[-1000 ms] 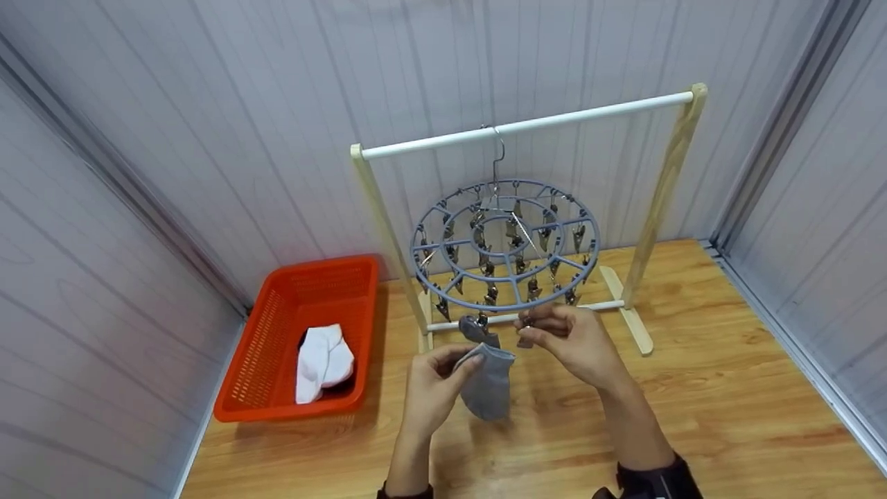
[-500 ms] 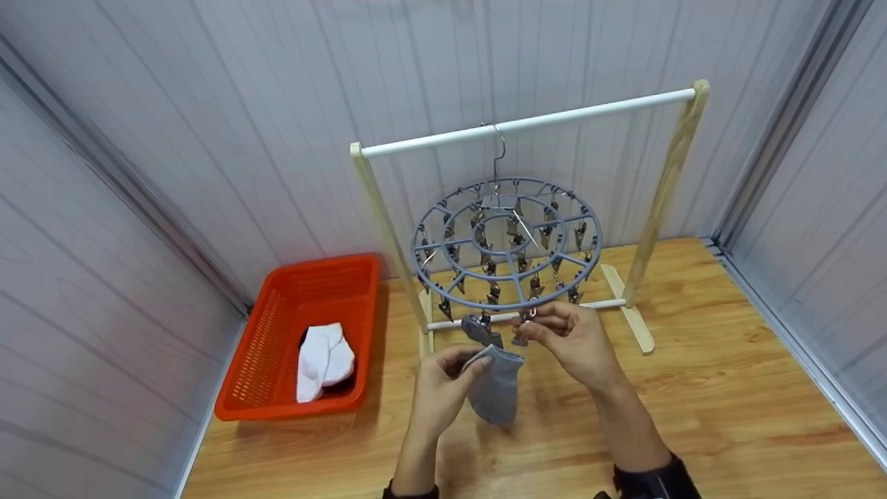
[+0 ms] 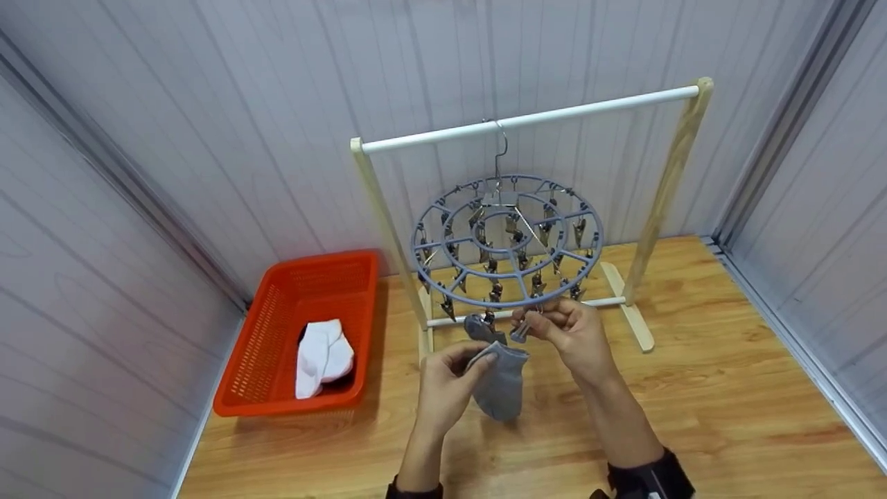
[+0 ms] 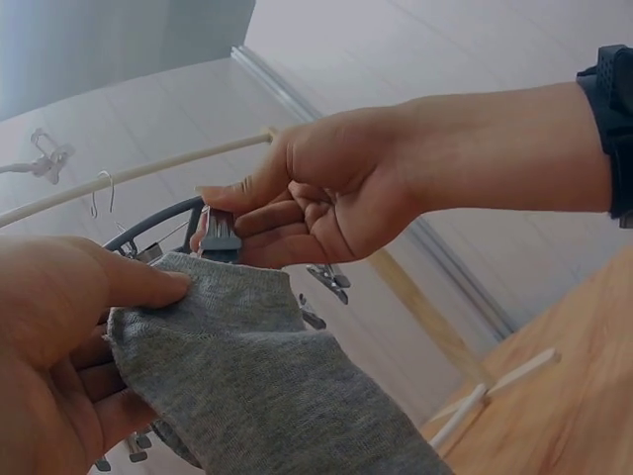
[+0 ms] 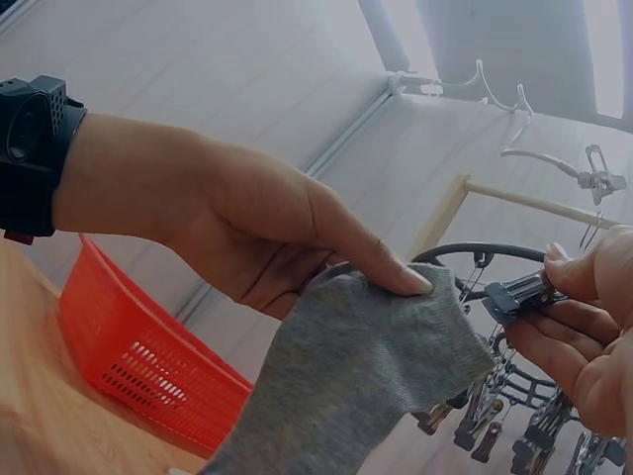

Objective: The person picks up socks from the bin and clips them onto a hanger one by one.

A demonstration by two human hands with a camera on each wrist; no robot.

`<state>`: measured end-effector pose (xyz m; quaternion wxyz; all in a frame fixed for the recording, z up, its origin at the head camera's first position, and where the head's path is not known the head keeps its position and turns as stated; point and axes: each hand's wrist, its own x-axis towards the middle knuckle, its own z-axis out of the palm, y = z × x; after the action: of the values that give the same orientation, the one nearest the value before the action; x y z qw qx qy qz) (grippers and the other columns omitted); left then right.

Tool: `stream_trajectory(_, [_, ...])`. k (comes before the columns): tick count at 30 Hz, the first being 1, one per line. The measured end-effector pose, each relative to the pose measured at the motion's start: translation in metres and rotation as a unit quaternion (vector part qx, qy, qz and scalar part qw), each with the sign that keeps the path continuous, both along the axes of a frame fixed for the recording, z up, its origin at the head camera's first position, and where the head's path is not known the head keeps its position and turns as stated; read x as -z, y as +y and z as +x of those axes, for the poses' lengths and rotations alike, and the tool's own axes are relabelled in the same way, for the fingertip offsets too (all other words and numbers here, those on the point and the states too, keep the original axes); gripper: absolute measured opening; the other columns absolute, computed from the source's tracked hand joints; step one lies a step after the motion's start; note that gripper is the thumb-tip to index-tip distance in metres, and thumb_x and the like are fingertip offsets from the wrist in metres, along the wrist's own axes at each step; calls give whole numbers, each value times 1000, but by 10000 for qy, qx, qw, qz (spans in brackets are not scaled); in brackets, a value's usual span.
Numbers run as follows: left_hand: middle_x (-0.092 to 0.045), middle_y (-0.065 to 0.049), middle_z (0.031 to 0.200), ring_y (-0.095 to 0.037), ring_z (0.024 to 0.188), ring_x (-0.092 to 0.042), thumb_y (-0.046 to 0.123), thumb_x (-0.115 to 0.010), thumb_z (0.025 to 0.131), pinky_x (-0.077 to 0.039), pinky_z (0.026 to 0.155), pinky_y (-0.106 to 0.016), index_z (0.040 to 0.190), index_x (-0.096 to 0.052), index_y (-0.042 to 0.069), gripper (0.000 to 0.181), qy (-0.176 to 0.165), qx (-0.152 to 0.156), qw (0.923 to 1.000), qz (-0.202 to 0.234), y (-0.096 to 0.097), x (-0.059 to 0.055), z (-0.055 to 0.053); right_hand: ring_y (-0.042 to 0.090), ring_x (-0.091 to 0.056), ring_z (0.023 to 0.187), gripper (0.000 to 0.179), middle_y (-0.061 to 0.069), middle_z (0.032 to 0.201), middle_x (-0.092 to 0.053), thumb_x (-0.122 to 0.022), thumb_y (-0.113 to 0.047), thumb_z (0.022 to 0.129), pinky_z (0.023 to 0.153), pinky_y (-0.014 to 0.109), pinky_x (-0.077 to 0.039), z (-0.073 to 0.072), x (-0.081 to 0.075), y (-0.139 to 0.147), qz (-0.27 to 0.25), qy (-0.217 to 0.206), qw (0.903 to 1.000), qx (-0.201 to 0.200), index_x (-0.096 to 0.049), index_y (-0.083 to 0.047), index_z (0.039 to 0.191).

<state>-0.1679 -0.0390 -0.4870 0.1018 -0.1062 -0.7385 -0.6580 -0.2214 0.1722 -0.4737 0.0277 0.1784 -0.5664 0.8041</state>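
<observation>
We see the left hand (image 4: 69, 346) cropped by its wrist view's left edge, the gray sock (image 4: 262, 376) cut off at the bottom there, the right hand (image 5: 598, 361), cropped by its own view's right edge, covering part of a clip (image 5: 519, 295), and an unidentifiable dark item (image 3: 341, 385) mostly hidden under white cloth (image 3: 321, 358).

Brown wood-grain surface (image 3: 748, 409), slight sheen; table or floor, can't tell. Directly on it: red perforated basket (image 3: 291, 409) at left in head view, upright, open top. To its right, stand (image 3: 666, 194) with pale wooden posts, upright on flat wooden feet (image 3: 637, 327). Basket sits near stand's left post.
</observation>
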Motion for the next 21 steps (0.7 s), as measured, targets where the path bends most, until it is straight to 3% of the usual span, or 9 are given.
stream_trajectory(5, [-80,-11,100,-15,88,-74,6,-80,95,-60,78,-26,106,-80,-1,13,49,-27,10000,22,4,1,-1,29,-79,90,18,33,103,-74,-68,5,100,85,45,-62,-1,2,0,-110,-190,9998,2,-66,20,110])
stream_trajectory(12, [-80,-7,97,-15,85,-74,7,-81,95,-58,75,-25,103,-82,3,10,69,-79,9999,33,6,0,-1,32,-79,93,9,17,99,-79,-67,3,101,86,45,-61,-1,0,-1,-211,-230,9994,-113,-72,8,107])
stream_trajectory(21, [-80,-8,96,-15,84,-73,7,-80,94,-58,74,-25,103,-81,2,10,73,-35,9998,194,7,1,1,33,-78,95,25,23,101,-77,-67,1,102,87,46,-60,-1,4,-6,-269,-74,9986,-439,-62,24,112])
